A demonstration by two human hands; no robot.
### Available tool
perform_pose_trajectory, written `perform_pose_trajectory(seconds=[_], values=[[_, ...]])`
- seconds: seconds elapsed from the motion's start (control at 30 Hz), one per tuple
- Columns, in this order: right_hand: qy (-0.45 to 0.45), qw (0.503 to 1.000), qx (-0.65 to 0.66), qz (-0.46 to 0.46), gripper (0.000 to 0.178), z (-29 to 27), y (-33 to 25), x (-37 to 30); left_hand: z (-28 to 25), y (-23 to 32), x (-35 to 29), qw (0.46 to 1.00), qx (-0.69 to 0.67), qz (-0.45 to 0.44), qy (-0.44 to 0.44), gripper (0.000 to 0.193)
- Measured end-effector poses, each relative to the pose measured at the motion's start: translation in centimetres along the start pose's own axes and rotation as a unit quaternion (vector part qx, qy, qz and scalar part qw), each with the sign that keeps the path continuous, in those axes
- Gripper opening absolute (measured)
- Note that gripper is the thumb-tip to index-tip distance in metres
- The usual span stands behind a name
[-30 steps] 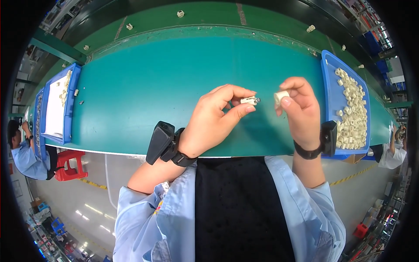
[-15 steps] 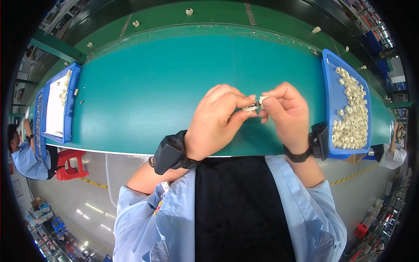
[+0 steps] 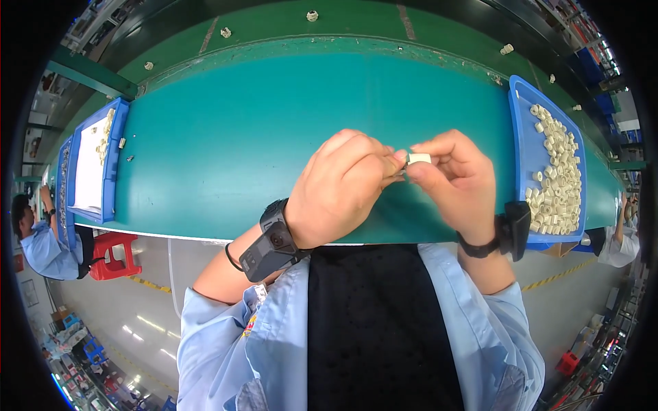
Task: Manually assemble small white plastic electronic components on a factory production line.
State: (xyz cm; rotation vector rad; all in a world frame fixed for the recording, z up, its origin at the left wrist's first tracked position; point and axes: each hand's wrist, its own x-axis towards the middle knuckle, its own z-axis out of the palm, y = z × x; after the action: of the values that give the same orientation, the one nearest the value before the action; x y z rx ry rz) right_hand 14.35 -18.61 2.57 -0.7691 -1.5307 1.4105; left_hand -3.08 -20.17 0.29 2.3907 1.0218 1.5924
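Observation:
Above the near part of the green work surface (image 3: 226, 151), my two hands meet. My right hand (image 3: 458, 177) pinches a short cream plastic piece (image 3: 419, 158) between thumb and forefinger. Up against its left end is my left hand (image 3: 343, 188), its fingertips pressed together on a small part that they mostly cover. A bit of dark metal shows between the fingertips and the cream piece. Whether the two parts are joined cannot be made out.
A blue tray (image 3: 520, 151) of many cream plastic pieces (image 3: 554, 195) stands at right. At left, another blue tray (image 3: 107, 185) holds a white sheet (image 3: 88, 168) and more pieces. Beyond, a green belt (image 3: 274, 26) bears scattered small parts. A person (image 3: 48, 240) sits at far left.
My left hand has turned, so its fingers now cover the cream and metal part seen before. My right hand has shifted slightly right. The parts on the far belt have moved right.

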Motion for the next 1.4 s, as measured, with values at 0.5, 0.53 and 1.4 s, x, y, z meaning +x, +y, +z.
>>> perform_pose_trajectory(seconds=[0.5,0.53,1.4], values=[[0.039,0.997,-0.06,-0.035,0.016,0.6,0.4,-0.6,0.2,-0.5,0.3,0.998,0.038,0.045,0.011,0.012],[0.033,0.998,-0.051,0.005,0.016,0.6,0.1,-0.4,0.2,-0.7,0.2,0.998,0.045,0.05,0.012,0.012],[-0.086,0.952,-0.284,-0.077,0.021,-2.3,-1.4,3.4,-0.9,-2.6,3.9,0.989,-0.028,-0.08,-0.121,0.029]])
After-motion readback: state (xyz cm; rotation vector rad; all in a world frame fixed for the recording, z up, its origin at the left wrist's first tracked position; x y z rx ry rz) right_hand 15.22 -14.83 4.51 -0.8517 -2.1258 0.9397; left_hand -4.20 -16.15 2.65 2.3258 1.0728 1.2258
